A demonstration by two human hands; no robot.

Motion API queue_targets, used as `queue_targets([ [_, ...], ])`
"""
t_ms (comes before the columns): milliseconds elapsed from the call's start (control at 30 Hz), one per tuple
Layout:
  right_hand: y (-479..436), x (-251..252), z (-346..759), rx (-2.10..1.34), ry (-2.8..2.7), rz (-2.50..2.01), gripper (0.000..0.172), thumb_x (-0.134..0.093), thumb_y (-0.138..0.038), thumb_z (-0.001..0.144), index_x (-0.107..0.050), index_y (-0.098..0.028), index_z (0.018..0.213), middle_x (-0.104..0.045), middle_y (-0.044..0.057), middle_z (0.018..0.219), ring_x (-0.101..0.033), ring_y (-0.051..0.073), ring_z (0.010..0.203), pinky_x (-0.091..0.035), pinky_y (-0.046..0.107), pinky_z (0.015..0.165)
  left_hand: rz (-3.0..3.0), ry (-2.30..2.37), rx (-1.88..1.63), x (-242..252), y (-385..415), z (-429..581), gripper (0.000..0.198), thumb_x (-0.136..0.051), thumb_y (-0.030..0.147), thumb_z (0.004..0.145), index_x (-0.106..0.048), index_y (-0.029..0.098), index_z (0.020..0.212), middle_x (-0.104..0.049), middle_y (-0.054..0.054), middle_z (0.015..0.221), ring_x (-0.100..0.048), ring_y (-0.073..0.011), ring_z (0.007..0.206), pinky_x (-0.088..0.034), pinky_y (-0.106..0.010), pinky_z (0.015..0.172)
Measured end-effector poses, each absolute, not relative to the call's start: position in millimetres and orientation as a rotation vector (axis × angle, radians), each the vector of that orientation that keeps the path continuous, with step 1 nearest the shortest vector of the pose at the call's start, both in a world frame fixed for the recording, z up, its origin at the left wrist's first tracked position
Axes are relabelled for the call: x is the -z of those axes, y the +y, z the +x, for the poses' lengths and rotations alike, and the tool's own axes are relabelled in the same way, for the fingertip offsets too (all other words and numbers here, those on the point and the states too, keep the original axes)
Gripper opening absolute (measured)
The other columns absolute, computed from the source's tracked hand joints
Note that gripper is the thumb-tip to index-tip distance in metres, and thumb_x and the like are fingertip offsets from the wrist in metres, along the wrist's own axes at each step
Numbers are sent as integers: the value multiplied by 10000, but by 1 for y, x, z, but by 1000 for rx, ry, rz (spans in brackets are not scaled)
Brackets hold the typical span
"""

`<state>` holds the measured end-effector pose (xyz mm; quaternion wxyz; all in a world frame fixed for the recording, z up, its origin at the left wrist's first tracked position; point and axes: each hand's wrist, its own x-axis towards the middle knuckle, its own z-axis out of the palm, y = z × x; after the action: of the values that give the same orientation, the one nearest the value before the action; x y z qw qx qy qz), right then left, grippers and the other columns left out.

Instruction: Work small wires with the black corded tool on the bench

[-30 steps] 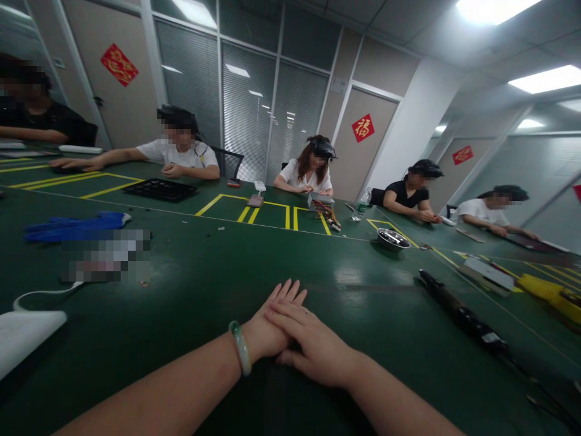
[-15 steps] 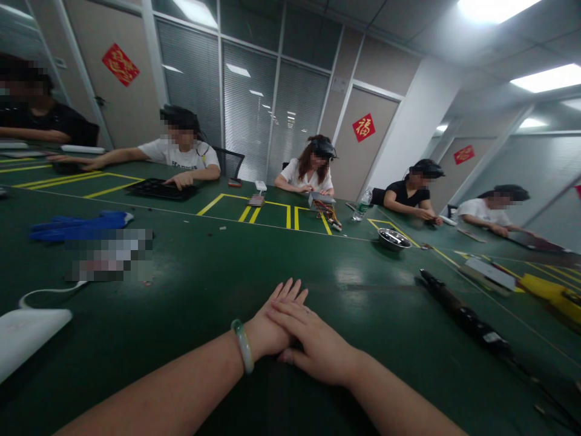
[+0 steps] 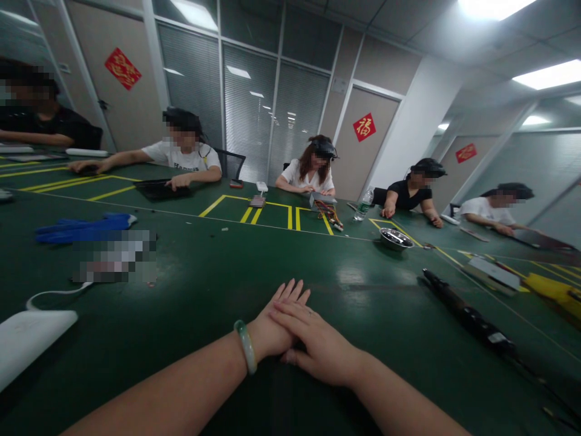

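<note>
The left hand (image 3: 271, 330) reaches forward, its fingers (image 3: 287, 292) straight and slightly spread. The right hand (image 3: 320, 342) lies across the back of it, fingers extended and close together, its thumb near the heel of the left hand. The hands touch each other and hold nothing else that shows; the palms are hidden. A bangle (image 3: 246, 346) circles the left wrist, and a ring (image 3: 310, 312) sits on a right finger.

The green worktop (image 3: 218, 260) spreads around them. The black tool (image 3: 467, 318) lies well apart, to the right of the right hand. On the left are a blue glove (image 3: 82, 230), a pixelated item (image 3: 113, 261) and a white box (image 3: 34, 339) with a cable (image 3: 57, 294). Farther off stand a metal bowl (image 3: 396, 240) and a bottle (image 3: 364, 206), with a grey box (image 3: 321, 200) trailing coloured wires (image 3: 330, 215). Yellow tape (image 3: 291, 218) marks out the far side, where five people sit wearing dark headgear (image 3: 324, 147).

Behind them are doors (image 3: 157, 124) with red signs (image 3: 123, 69), glass panels (image 3: 249, 121) with blinds and a white column (image 3: 420, 109), under bright ceiling lights (image 3: 551, 75).
</note>
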<state>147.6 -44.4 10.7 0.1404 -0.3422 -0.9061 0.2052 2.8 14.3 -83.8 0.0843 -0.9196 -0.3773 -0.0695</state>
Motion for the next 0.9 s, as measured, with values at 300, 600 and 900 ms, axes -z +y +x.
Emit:
queue_targets([
  [300, -40, -11, 153, -583, -2637, -959, 783, -650, -400, 818, -231, -295, 1471, -259, 29, 1523, -237, 204, 1390, -190, 392, 1155, -2886, -1089, 172, 59, 7, -2, 655, -311, 534, 930, -210, 202, 1485, -83, -74, 1565, 41, -325, 1424, -20, -535, 1126],
  [600, 9, 15, 383, 507, -1308, -2062, 788, -339, -602, 867, -271, -69, 1443, -223, 237, 1487, -130, 348, 1395, -162, 506, 1099, -2968, -1287, 347, 33, 4, -10, 665, -160, 610, 948, -183, 225, 1490, -144, -65, 1556, -129, -264, 1423, -173, -432, 1126],
  [900, -28, 60, 555, 292, -369, -2509, 1191, -578, -858, 377, -491, -165, 1342, -326, 362, 1338, -245, 553, 1257, -118, 700, 901, -2944, -1252, 338, 41, 7, -10, 651, -169, 603, 952, -133, 247, 1496, -118, -40, 1563, -103, -249, 1429, -165, -422, 1130],
])
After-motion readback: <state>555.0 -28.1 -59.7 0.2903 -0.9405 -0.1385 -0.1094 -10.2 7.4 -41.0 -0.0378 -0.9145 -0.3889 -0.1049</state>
